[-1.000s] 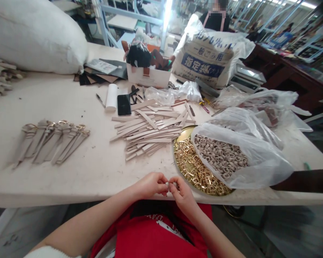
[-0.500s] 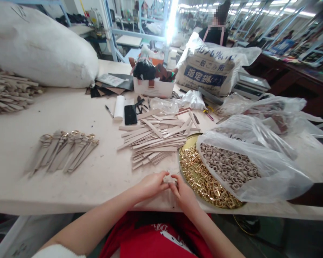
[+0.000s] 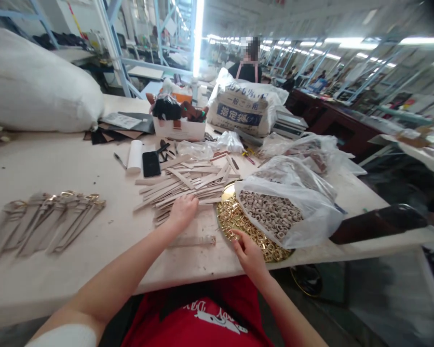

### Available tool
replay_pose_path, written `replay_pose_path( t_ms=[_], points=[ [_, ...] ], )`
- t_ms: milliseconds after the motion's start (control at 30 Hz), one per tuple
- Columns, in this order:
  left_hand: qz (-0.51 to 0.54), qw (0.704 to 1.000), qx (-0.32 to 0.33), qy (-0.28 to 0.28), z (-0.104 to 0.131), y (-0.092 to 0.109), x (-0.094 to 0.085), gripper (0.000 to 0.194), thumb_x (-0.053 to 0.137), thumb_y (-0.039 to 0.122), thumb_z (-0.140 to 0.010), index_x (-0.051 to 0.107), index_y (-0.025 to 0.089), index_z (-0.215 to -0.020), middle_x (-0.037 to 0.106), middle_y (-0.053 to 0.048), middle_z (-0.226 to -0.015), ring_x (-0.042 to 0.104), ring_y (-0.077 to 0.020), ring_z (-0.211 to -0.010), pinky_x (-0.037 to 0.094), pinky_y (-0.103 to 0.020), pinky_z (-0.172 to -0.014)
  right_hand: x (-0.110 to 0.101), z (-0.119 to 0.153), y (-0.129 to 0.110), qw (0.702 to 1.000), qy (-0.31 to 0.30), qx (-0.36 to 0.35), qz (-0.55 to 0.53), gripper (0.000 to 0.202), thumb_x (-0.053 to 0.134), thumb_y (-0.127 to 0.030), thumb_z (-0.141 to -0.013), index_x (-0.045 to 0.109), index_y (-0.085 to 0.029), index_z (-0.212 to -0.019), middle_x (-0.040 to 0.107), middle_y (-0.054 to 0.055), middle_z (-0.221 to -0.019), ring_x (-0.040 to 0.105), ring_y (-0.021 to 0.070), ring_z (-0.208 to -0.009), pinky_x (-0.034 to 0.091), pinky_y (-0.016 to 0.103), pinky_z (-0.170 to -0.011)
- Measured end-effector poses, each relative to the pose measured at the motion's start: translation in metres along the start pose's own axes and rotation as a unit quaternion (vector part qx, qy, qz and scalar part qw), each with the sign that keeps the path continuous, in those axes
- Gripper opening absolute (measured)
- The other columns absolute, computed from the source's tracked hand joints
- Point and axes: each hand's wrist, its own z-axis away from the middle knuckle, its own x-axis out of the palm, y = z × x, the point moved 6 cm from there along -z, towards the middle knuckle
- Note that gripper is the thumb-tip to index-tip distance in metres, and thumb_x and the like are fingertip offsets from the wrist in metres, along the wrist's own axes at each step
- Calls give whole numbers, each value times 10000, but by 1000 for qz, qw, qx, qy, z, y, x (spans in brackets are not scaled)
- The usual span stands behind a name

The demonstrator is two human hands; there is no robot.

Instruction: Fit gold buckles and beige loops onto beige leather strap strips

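Observation:
My left hand (image 3: 183, 210) is at the near side of a pile of beige flat strips (image 3: 181, 188). Its fingers curl down onto the strips; what lies under the fingertips is hidden. At the left edge of a round gold tray (image 3: 228, 191), my right hand (image 3: 249, 253) reaches into a heap of small gold buckles (image 3: 248, 226), thumb and forefinger a little apart. Between my hands one beige strap (image 3: 191, 241) lies on the table, a gold buckle at its right end. Finished-looking straps with buckles (image 3: 63, 212) lie in a row at the left.
A clear plastic bag (image 3: 313, 219) of small beige loops (image 3: 271, 212) overlaps the tray. Behind the strips are a phone (image 3: 151, 164), a white roll (image 3: 134, 156), a white box (image 3: 181, 130) and a printed sack (image 3: 238, 106). A large white sack (image 3: 39, 82) stands back left. Someone is farther off (image 3: 249, 72).
My hands have parted: the left moved up-left to the strips, the right to the buckles. A buckled strap now lies on the table between them. The view has turned right.

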Motion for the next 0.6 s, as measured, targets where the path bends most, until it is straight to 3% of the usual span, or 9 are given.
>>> replay_pose_path(
  t_ms=[167,267,333,433,533,600],
  points=[
    [34,995,38,88,30,18,-45,148,443,185,-811,586,152,-794,614,-91,-804,557,-232,-840,394,-367,-784,-72,-4,43,986,160,32,13,342,395,-375,-845,568,-150,-1035,631,71,-813,565,178,-696,447,288,-656],
    [215,966,-58,132,45,10,-62,136,471,257,-788,568,168,-822,619,-41,-753,574,-177,-724,433,-300,-696,-100,-23,69,979,170,33,104,326,392,-337,-839,567,-143,-1034,631,94,-892,573,190,-767,450,305,-718],
    [391,896,-163,137,56,-2,-55,160,502,298,-755,542,163,-830,609,-11,-686,580,-152,-634,448,-258,-594,-105,-41,88,971,123,53,198,309,370,-282,-841,567,-143,-1034,626,101,-943,573,192,-845,442,298,-756],
    [608,731,-290,110,77,-12,-22,198,539,319,-717,529,139,-799,623,-18,-673,617,-157,-638,466,-235,-545,-104,-66,108,962,74,78,251,285,400,-236,-823,586,-150,-1022,614,111,-992,574,202,-888,425,303,-775],
    [711,582,-379,108,107,-21,12,180,591,275,-689,529,133,-780,644,-36,-740,639,-148,-716,495,-231,-628,-95,-84,120,956,24,95,276,248,479,-238,-779,622,-145,-959,621,140,-962,591,232,-834,421,331,-729],
    [732,522,-425,108,131,-28,29,173,624,236,-677,521,136,-773,650,-48,-779,640,-140,-760,498,-225,-675,-88,-91,128,950,-15,103,294,221,494,-251,-768,640,-142,-892,638,147,-893,601,246,-791,420,337,-681]
  ],
)
